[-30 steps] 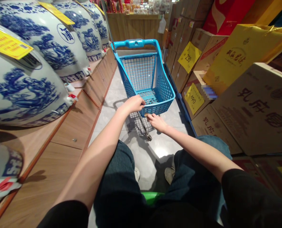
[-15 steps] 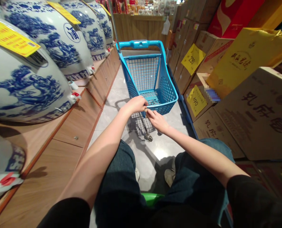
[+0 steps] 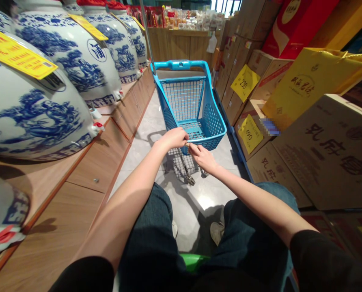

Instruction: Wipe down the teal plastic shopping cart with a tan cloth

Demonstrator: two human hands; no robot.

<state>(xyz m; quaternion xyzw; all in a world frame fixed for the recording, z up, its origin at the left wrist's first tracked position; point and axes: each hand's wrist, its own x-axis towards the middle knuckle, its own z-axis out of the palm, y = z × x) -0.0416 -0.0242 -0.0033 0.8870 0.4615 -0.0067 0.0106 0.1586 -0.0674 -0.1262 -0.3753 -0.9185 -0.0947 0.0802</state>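
Observation:
My left hand [image 3: 176, 138] is closed, palm down, with its fingers bent toward the other hand. Fingertip to fingertip with it, my right hand [image 3: 203, 157] is closed in a pinch. A tiny tan bit shows where the fingertips meet, too small to name. Just beyond both hands stands a blue shopping cart [image 3: 215, 121] with a mesh basket that holds nothing I can see. Its near rim lies right behind my fingers; whether they touch it I cannot tell.
Large blue-and-white porcelain jars [image 3: 44, 117] with red taps line a wooden cabinet [image 3: 86, 172] on the left. Cardboard boxes [image 3: 330, 150], a yellow gift bag [image 3: 293, 89] and price signs [image 3: 250, 134] are stacked right. A green seat edge [image 3: 194, 261] shows between my legs.
The view has tilted up slightly, so the cart, jars and boxes sit a bit lower in it. My hands stay together, with only slight shifts of the fingers.

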